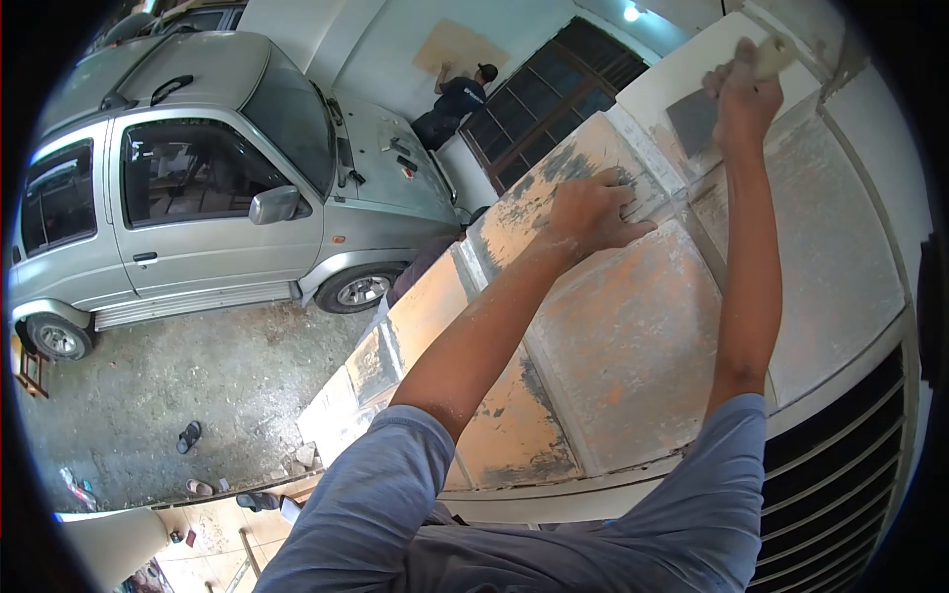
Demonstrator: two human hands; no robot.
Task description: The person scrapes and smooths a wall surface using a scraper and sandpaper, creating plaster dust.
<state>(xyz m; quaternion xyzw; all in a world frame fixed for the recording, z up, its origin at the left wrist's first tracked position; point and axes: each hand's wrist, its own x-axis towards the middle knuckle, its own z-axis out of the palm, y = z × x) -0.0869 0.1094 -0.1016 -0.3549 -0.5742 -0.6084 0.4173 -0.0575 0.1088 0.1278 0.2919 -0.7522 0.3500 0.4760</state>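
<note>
My left hand (593, 215) lies with its fingers spread on the panelled surface (633, 336), whose panels show orange, grey and white patches. Raised at the upper right, my right hand (743, 94) is closed round a pale, blurred object (774, 56), perhaps a tool handle. Just left of my right hand, a dark grey flat rectangle (693, 123) shows against a whitish panel (682, 64); whether it joins the held object is unclear. Raised pale strips run between the panels.
A silver car (217, 227) stands at the left on a stained floor (217, 395). Beyond it a person in dark clothes (460, 99) reaches to a wall beside a barred window (554, 89). Metal bars (840, 474) are at the lower right. Sandals (190, 436) lie below.
</note>
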